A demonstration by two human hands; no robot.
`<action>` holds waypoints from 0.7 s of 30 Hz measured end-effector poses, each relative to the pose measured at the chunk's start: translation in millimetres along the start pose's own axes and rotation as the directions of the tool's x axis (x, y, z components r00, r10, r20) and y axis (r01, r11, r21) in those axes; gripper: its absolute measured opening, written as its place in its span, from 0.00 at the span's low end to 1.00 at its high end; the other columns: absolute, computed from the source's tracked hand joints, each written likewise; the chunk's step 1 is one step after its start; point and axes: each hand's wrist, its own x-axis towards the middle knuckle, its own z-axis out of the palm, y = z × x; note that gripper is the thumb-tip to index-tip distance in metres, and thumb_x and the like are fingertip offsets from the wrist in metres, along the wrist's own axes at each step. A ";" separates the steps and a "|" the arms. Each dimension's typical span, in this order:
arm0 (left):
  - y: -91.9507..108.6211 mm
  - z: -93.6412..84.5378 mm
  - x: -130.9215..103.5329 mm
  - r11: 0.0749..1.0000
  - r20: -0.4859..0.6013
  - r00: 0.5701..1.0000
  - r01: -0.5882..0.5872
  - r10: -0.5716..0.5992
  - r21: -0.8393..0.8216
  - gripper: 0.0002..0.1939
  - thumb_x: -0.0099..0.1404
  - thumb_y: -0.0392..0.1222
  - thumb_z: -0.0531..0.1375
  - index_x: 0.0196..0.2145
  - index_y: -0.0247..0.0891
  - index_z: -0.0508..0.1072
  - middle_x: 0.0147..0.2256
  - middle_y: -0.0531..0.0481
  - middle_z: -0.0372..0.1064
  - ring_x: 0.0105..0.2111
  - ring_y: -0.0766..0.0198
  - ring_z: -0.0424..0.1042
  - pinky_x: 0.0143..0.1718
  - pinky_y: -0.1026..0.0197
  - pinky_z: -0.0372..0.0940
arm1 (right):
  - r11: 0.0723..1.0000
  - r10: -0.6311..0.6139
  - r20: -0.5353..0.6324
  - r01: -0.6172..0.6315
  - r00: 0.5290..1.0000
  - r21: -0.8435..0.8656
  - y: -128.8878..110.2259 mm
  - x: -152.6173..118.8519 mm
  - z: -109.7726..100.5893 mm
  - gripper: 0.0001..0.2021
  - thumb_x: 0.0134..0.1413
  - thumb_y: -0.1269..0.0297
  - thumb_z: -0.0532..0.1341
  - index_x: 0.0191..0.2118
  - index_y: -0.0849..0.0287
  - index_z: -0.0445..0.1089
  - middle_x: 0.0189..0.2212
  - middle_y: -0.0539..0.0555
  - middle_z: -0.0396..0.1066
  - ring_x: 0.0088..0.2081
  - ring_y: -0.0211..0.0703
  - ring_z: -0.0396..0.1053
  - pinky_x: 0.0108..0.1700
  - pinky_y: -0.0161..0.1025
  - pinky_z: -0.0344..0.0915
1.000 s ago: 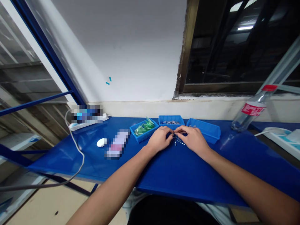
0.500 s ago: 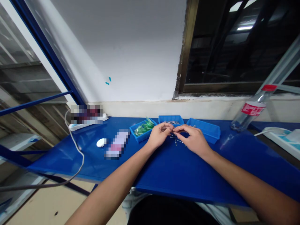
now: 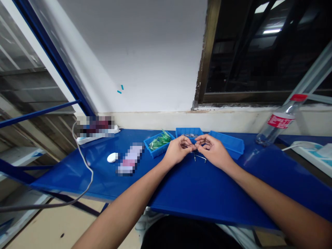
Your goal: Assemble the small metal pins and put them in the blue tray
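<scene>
My left hand [image 3: 178, 150] and my right hand [image 3: 211, 150] meet fingertip to fingertip above the blue table [image 3: 197, 193]. Both are pinched closed; whatever sits between the fingertips is too small to make out. Just below them, a few thin metal pins [image 3: 200, 157] lie on the table, partly covered by the fingers. Behind the hands stands a blue bin [image 3: 188, 131] of shiny metal pieces. Left of my left hand is a blue bin [image 3: 158, 152] filled with green packets [image 3: 163, 139]. A third blue bin [image 3: 232, 145] sits behind my right hand, its inside partly hidden.
A clear plastic bottle [image 3: 278, 121] with a red cap stands at the back right. On the left lie a blurred-out phone-like slab [image 3: 129, 160], a white oval object [image 3: 112, 157] and a power strip [image 3: 103, 134]. A grey cable [image 3: 90, 176] hangs over the left edge.
The fingers of both hands have shifted slightly lower, and the fingertips have come together in a different pinch. The bins and bottle have stayed put.
</scene>
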 end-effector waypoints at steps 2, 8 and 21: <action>1.3 -0.5 0.3 1.000 0.002 1.000 -0.018 0.018 0.015 0.12 0.61 0.36 0.70 0.38 0.35 0.71 0.36 0.46 0.79 0.38 0.61 0.80 0.45 0.58 0.72 | 1.000 0.000 -0.005 0.000 1.000 0.001 -1.2 -0.2 0.2 0.13 0.55 0.62 0.66 0.45 0.58 0.71 0.37 0.55 0.73 0.40 0.43 0.74 0.39 0.39 0.75; 1.7 -3.1 3.3 0.996 -0.042 0.999 -0.010 0.007 -0.085 0.16 0.62 0.44 0.71 0.39 0.35 0.69 0.38 0.44 0.79 0.40 0.60 0.80 0.46 0.57 0.72 | 0.998 -0.011 0.058 0.015 0.998 -0.061 -5.3 -1.6 -1.1 0.15 0.57 0.64 0.62 0.51 0.58 0.70 0.35 0.52 0.72 0.36 0.41 0.73 0.36 0.36 0.73; 9.3 -3.8 -4.1 0.993 -0.048 0.999 0.031 -0.026 0.112 0.39 0.65 0.57 0.67 0.67 0.39 0.62 0.33 0.49 0.80 0.30 0.62 0.77 0.38 0.60 0.71 | 0.925 -0.063 0.085 0.090 0.994 -0.370 -17.7 -5.2 -6.5 0.14 0.63 0.63 0.59 0.52 0.55 0.73 0.36 0.53 0.81 0.36 0.44 0.80 0.41 0.40 0.75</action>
